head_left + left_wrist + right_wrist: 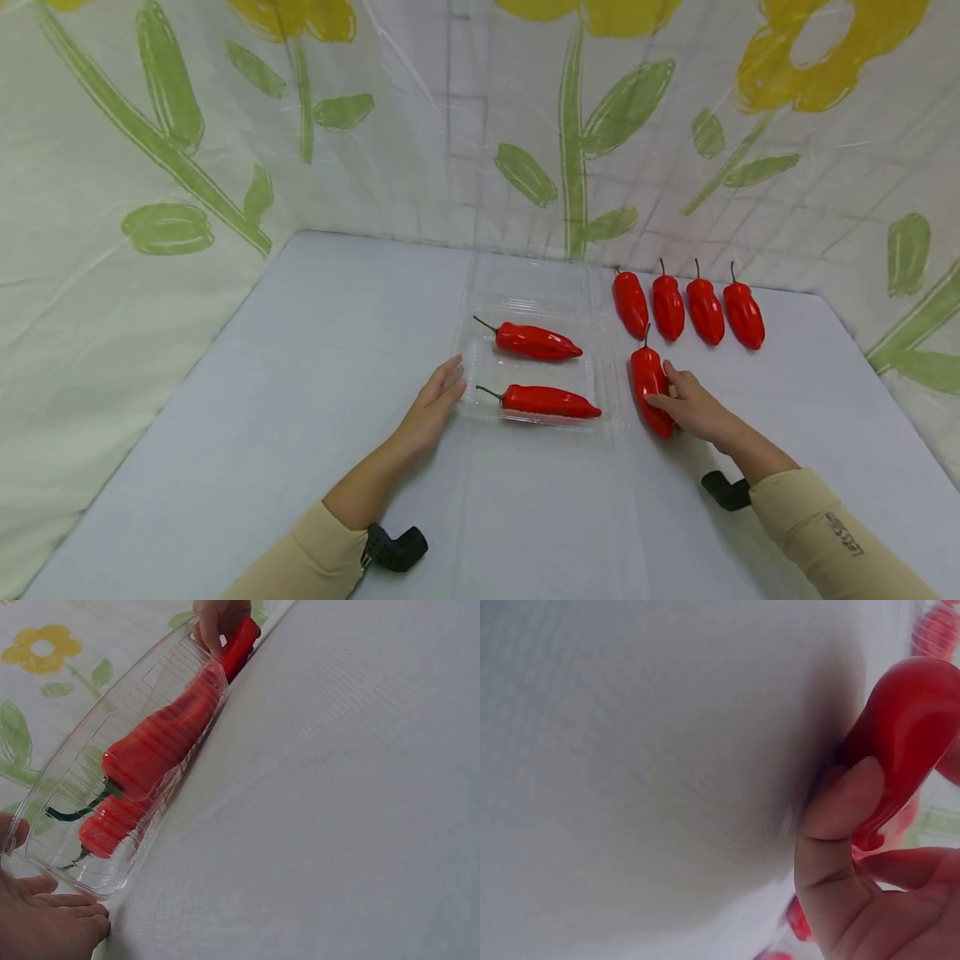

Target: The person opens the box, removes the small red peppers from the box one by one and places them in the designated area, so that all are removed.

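A clear plastic container (474, 367) with its lid folded back holds two red peppers lying crosswise, a far one (534, 342) and a near one (551, 402). At its left wall is my left hand (432, 402), fingers fairly straight and touching the side. In the left wrist view the thumb (15, 829) is up by the rim and the fingers (67, 907) lie low along the outside. Right of the container, my right hand (693, 406) grips another red pepper (647, 375) between thumb and fingers, close over the table. The right wrist view shows the thumb (847, 799) pressed against this pepper (915, 720).
Several more red peppers (705, 312) stand in a row at the back right, stems pointing away. The open lid (525, 279) lies behind the container. A white table (315, 333) meets a flower-printed sheet (405, 150) at the back.
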